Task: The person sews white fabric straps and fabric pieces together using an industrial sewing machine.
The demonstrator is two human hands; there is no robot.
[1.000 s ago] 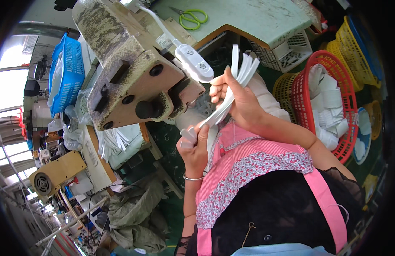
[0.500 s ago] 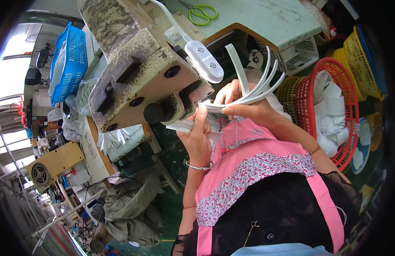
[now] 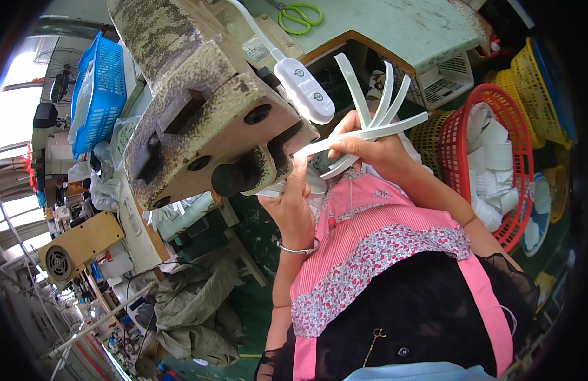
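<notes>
My right hand (image 3: 376, 149) was pinched around a bunch of white elastic strips (image 3: 370, 101), fingers closed on them about midway so the loose ends fanned up and out above my knuckles. One strip ran left from that grip toward the underside of the sewing machine head (image 3: 198, 108). My left hand (image 3: 294, 206) was up just under the machine, fingers pressed together on the other end of that strip, silver bracelet (image 3: 298, 249) on the wrist. Honestly the machine's bulk blocked most of what my left fingertips were doing, so I couldn't tell the exact grip there.

Right in front, the white lamp head (image 3: 304, 92) on its bendy neck hung just above the strips, pretty much crowding my right hand. Further out, green scissors (image 3: 300, 14) sat on the pale green table top (image 3: 408, 28). To my right a red basket (image 3: 516, 159) held piles of folded white elastic, with yellow baskets (image 3: 528, 82) beside it. Off to the left, a blue crate (image 3: 97, 95).
</notes>
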